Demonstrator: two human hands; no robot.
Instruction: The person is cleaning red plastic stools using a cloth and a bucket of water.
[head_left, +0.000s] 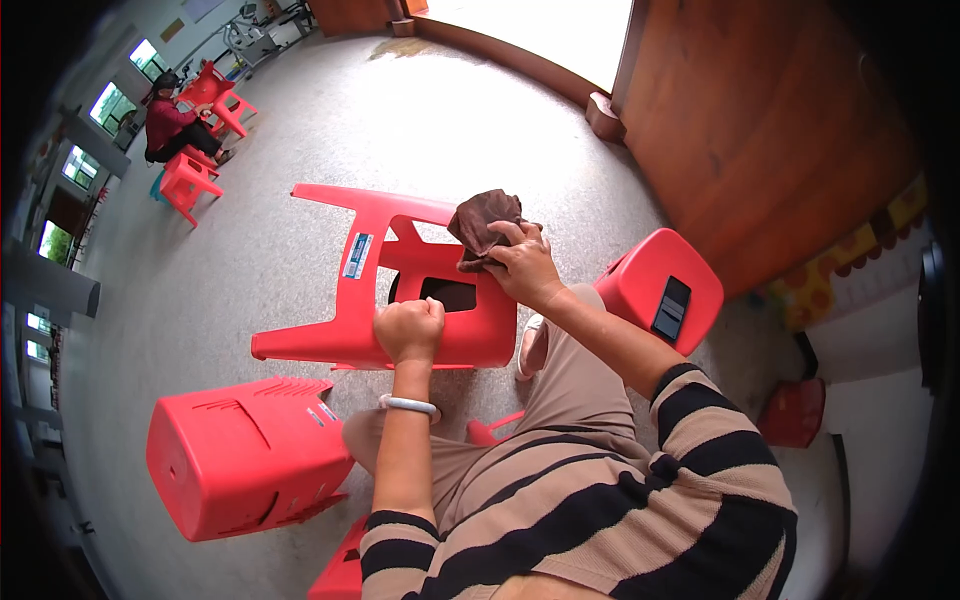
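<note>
A red plastic stool lies on its side before me, its legs pointing left and its openwork side facing up. A label with writing is stuck near its upper leg. My right hand grips a crumpled brown cloth at the stool's upper right edge. Closed into a fist, my left hand rests at the stool's lower side rail, with fingers curled around it and partly hidden. A pale bangle circles my left wrist.
A stack of red stools stands at the lower left. On another red stool at my right lies a smartphone. Far left, a seated person handles a red chair. A wooden door borders the bright doorway.
</note>
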